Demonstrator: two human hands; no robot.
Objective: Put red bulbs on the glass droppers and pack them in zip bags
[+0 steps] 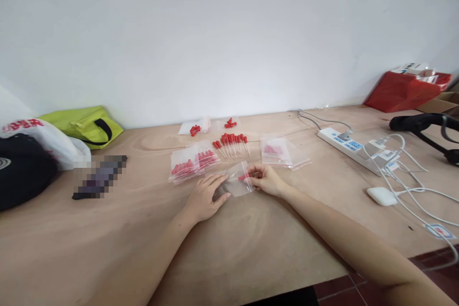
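Observation:
A clear zip bag (236, 189) lies on the table between my two hands. My left hand (206, 196) holds the bag's left end between thumb and fingers. At the bag's right end my right hand (265, 180) is closed on a small red piece (244, 177), which overlaps the bag; whether it is inside, I cannot tell. Just beyond lie several thin pale sticks with red heads (233, 141), fanned out side by side. Left of them is a pile of zip bags with red pieces (186, 167). More zip bags (278, 150) lie on the right.
Small red pieces (230, 123) rest on bags near the wall. A white power strip (347, 146) with tangled cables and a white adapter (382, 196) occupies the right. On the left are a blurred-out dark phone-like object (102, 179), a yellow-green bag (82, 122) and a dark cap (25, 172).

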